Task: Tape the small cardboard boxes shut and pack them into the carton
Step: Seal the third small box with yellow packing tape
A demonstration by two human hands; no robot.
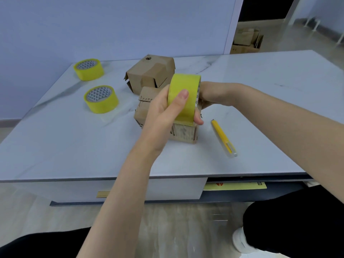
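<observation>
Left hand [160,114] grips the tape roll [183,84] over the near box [184,132]. I cannot tell the right hand [212,94]'s grip; perhaps it steadies the box. I judge taping just begun, nothing packed.

Small brown box [142,113] under upright yellow tape roll [184,82], second box [150,73] behind, flaps loose
</observation>
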